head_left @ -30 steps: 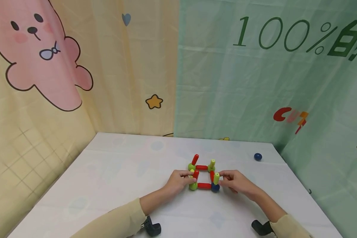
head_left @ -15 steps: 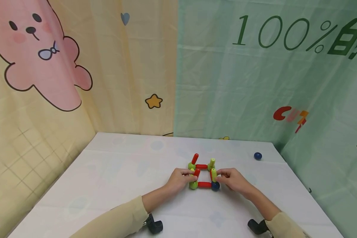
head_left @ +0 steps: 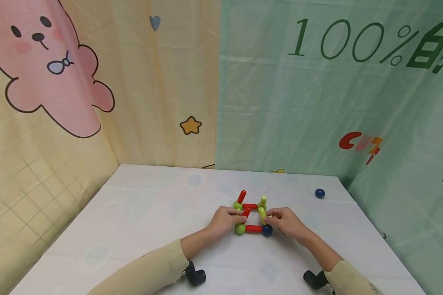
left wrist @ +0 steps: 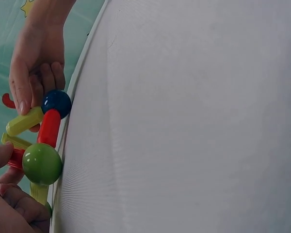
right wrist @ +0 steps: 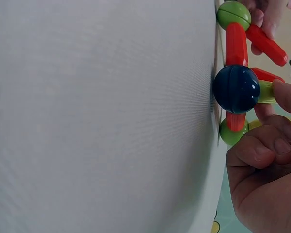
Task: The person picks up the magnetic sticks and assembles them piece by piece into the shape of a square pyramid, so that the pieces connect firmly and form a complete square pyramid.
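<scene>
A frame of magnetic rods and balls lies on the white table, with balls at its corners. My left hand (head_left: 222, 221) pinches a red rod (head_left: 246, 212) that rises from the front-left green ball (head_left: 240, 228). On the other side my right hand (head_left: 287, 223) pinches a yellow-green rod (head_left: 262, 214), which stands on the front-right blue ball (head_left: 267, 230) and leans left. A red rod (head_left: 253, 229) joins these two balls. At the back, another red rod (head_left: 241, 196) and a yellow-green rod (head_left: 263, 200) stand on green balls, untouched. My left fingers partly hide the frame's left side.
A loose blue ball (head_left: 319, 193) sits near the back right of the table (head_left: 151, 213). Printed curtains (head_left: 170, 82) hang behind and beside the table. Black wrist-camera mounts (head_left: 195, 275) show under both forearms.
My right hand has moved left and now pinches the front yellow-green rod, tipping its top leftward. The red rod in my left hand leans further right.
</scene>
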`<state>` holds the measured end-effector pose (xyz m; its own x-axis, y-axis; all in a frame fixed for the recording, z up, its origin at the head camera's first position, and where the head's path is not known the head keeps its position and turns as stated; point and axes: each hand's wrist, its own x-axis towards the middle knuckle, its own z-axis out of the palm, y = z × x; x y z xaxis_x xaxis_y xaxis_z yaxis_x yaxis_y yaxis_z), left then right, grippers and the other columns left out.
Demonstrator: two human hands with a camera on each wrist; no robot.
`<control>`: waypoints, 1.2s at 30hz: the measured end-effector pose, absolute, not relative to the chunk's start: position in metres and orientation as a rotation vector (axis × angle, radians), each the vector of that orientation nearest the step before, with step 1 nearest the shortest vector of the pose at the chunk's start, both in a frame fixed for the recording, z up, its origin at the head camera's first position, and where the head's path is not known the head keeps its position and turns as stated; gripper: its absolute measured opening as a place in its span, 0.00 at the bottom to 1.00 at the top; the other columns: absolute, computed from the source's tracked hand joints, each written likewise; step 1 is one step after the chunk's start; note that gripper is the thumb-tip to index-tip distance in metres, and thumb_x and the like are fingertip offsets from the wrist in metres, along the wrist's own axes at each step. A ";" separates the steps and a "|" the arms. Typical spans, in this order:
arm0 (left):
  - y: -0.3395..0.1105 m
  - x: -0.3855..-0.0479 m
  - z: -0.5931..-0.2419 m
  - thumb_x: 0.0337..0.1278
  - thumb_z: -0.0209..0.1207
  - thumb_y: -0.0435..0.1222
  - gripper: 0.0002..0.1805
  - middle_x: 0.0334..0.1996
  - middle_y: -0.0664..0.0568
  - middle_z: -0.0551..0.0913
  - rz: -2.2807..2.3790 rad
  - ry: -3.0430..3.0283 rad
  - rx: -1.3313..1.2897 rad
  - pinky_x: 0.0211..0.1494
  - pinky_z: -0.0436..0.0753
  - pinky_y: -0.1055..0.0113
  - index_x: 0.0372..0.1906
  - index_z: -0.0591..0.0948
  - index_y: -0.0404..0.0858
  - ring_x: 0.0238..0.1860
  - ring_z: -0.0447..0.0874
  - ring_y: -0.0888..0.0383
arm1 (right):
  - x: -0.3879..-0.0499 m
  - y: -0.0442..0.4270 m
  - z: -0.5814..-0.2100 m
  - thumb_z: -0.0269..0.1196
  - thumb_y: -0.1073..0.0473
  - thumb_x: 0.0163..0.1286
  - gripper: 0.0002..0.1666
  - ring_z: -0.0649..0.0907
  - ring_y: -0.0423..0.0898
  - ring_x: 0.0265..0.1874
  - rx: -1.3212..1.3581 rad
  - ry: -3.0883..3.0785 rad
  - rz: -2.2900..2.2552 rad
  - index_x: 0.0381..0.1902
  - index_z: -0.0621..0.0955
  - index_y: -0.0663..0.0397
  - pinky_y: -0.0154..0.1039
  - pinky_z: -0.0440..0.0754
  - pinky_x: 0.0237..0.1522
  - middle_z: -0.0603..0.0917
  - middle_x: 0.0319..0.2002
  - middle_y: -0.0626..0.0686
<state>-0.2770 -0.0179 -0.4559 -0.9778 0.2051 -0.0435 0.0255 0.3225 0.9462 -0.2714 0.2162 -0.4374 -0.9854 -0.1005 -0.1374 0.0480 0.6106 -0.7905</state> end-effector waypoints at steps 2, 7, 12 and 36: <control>-0.017 -0.277 -0.455 0.58 0.69 0.42 0.14 0.49 0.48 0.84 1.729 2.425 0.206 0.42 0.79 0.70 0.46 0.90 0.39 0.52 0.76 0.55 | -0.271 0.215 -0.437 0.69 0.52 0.67 0.18 0.67 0.45 0.20 -0.035 2.667 -1.318 0.50 0.87 0.54 0.35 0.63 0.23 0.69 0.19 0.49; -0.016 -0.278 -0.455 0.59 0.69 0.42 0.14 0.50 0.48 0.84 1.719 2.433 0.179 0.42 0.80 0.70 0.46 0.90 0.39 0.51 0.76 0.56 | -0.269 0.213 -0.437 0.68 0.52 0.68 0.17 0.68 0.45 0.21 -0.020 2.668 -1.316 0.50 0.87 0.53 0.35 0.63 0.23 0.69 0.20 0.49; -0.016 -0.277 -0.456 0.59 0.69 0.42 0.14 0.49 0.48 0.84 1.722 2.424 0.166 0.41 0.80 0.70 0.46 0.90 0.40 0.49 0.76 0.55 | -0.270 0.213 -0.438 0.69 0.52 0.67 0.16 0.68 0.45 0.22 -0.021 2.671 -1.318 0.50 0.87 0.53 0.35 0.63 0.24 0.70 0.21 0.49; -0.013 -0.320 -0.448 0.61 0.67 0.38 0.19 0.23 0.52 0.73 1.688 2.666 0.146 0.26 0.69 0.70 0.57 0.83 0.40 0.24 0.69 0.58 | -0.304 0.210 -0.440 0.68 0.56 0.67 0.22 0.68 0.44 0.21 -0.079 2.884 -1.373 0.58 0.82 0.55 0.35 0.61 0.23 0.67 0.19 0.47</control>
<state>-0.3200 -0.0130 -0.4481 -0.9956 0.0692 0.0637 0.0871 0.4247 0.9011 -0.3038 0.2103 -0.4404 -0.9973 -0.0213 0.0698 -0.0677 0.6296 -0.7740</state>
